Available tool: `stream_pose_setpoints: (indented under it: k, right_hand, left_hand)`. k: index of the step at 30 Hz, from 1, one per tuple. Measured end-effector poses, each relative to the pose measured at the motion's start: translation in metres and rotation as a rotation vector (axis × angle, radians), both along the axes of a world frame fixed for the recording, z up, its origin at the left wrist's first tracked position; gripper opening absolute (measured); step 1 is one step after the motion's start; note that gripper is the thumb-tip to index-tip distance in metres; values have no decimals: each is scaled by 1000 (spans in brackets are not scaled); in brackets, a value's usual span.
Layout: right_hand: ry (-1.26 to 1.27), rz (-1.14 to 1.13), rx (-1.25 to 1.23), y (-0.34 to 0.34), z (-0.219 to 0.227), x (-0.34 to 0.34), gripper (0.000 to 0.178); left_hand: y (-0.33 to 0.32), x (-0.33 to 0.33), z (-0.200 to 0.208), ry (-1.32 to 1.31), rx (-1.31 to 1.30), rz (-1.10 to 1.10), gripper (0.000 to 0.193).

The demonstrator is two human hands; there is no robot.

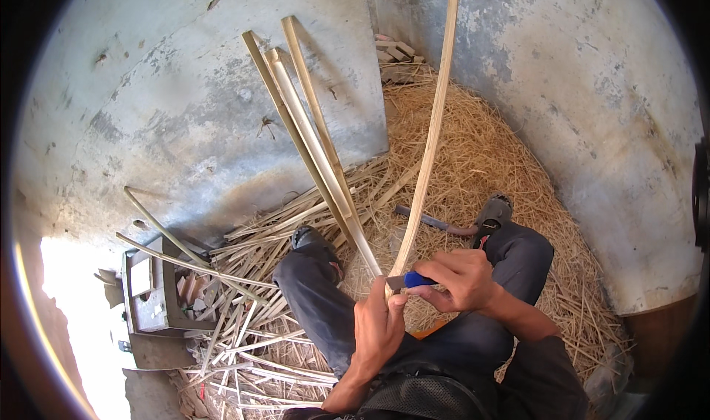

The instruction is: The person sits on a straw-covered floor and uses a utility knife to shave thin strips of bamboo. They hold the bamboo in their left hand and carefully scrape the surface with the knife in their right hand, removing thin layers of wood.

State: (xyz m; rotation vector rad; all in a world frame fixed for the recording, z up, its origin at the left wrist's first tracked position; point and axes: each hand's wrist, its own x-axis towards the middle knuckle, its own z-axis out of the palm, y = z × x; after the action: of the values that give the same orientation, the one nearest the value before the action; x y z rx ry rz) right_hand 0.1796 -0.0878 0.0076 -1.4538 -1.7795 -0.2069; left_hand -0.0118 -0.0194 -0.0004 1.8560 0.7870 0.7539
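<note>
Head view: both hands busy on a pale wooden strip

Down at the lower centre of the frame, I see the left hand [377, 327] with its fingers closed around the near end of a pale strip [433, 146]. Just beside it, to the right, the right hand [464, 279] grips the blue handle of a knife [418, 279], fingers curled over it, and the metal blade lies across the strip next to the left fingertips. From there the strip runs up to the top edge, right of centre.

Dark trousers [310, 294] spread to either side of the hands, the legs parted, with a dark shoe [494, 211] at the end of the right one. Near that shoe lies a tool [436, 223] with a dark metal end and a brown handle.

At the lower left, thin strips [255, 361] lie criss-crossed beside a grey box [155, 301] with broken pieces near it. A broad heap of straw-coloured shavings [473, 135] covers the floor beyond the feet. Left of centre, long poles [296, 139] lean against a stained wall [148, 87]; bricks [396, 51] are piled in the far corner, upper centre.
</note>
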Motion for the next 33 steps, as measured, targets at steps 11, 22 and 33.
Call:
stream_pose_setpoints:
  k: [11,22,33]
  right_hand:
    - [-33,-42,1,5,5,-5,33]
    - [-92,-51,23,7,8,-4,31]
    - [-136,-103,51,11,14,2,29]
  left_hand:
    - [5,-3,0,6,78,27,39]
    - [8,-11,1,65,94,23,31]
    - [7,-14,-1,106,80,28,28]
